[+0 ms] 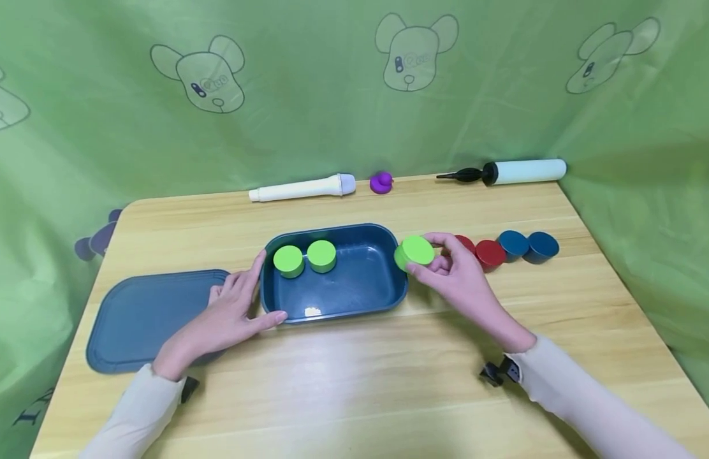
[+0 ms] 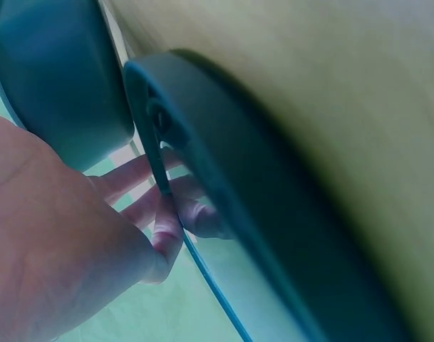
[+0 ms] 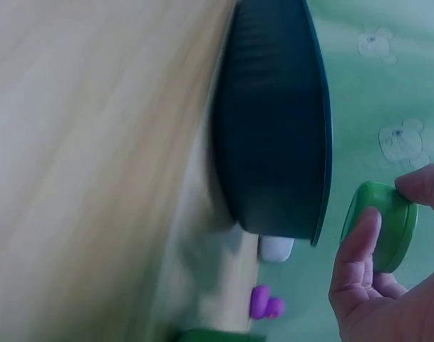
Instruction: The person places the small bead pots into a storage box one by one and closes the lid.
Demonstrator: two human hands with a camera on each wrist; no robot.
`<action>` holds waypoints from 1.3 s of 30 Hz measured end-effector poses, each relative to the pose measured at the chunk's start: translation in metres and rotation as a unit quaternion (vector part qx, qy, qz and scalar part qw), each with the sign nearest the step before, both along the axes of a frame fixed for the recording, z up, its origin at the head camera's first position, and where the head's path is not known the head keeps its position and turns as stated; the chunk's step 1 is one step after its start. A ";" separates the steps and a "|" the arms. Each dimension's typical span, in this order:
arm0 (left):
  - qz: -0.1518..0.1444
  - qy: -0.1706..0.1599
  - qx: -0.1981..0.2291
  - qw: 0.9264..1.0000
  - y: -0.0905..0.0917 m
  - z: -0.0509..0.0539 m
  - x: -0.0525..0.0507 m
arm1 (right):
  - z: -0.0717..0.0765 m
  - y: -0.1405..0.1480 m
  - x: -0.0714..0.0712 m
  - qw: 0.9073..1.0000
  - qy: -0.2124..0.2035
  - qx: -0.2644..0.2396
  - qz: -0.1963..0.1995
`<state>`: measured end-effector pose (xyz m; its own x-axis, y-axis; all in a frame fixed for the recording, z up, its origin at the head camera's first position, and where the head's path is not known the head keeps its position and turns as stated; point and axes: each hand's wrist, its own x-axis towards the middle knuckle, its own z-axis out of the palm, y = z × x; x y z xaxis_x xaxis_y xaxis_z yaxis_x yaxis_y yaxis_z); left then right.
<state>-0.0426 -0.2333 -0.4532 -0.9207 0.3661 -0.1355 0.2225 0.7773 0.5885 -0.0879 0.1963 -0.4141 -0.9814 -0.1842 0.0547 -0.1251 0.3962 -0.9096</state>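
A dark blue rectangular box (image 1: 354,287), without a lid on it, lies on the table with two short green cylinders (image 1: 322,256) in its left part. My left hand (image 1: 234,312) rests against the box's left end, its index finger along the left rim and its thumb across the front corner. Between thumb and fingers, my right hand (image 1: 454,271) pinches a third green cylinder (image 1: 416,250), held tilted by the box's right rim. In the right wrist view that cylinder (image 3: 388,224) shows above rim height. The matching flat lid (image 1: 153,319) lies left of the box, partly under my left forearm.
Two red cylinders (image 1: 490,255) and two blue cylinders (image 1: 540,247) stand right of my right hand. Along the back edge lie a white microphone-shaped object (image 1: 303,189), a purple toy duck (image 1: 381,183) and a hand pump (image 1: 526,172). A green curtain (image 1: 331,95) hangs behind the table.
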 end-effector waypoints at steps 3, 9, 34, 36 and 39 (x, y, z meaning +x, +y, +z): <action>0.000 0.000 -0.001 1.000 0.000 0.000 -0.001 | 0.005 -0.012 -0.003 0.999 -0.009 0.028 0.015; -0.001 0.003 0.001 1.000 0.000 -0.001 -0.001 | 0.011 -0.038 -0.013 0.995 -0.012 0.088 0.041; 0.003 0.009 0.004 1.000 0.002 -0.001 -0.002 | -0.011 -0.113 -0.044 0.956 0.008 0.279 0.087; 0.004 0.009 0.002 1.000 0.001 -0.002 -0.001 | -0.012 -0.114 -0.045 0.956 0.000 0.278 0.089; 0.005 0.009 0.001 1.000 0.002 -0.002 0.000 | -0.012 -0.116 -0.045 0.958 -0.007 0.272 0.087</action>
<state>-0.0428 -0.2318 -0.4556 -0.9266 0.3573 -0.1174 0.2259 0.7783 0.5858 -0.1326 0.0808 -0.4264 -0.9334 -0.3420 -0.1088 -0.2209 0.7864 -0.5769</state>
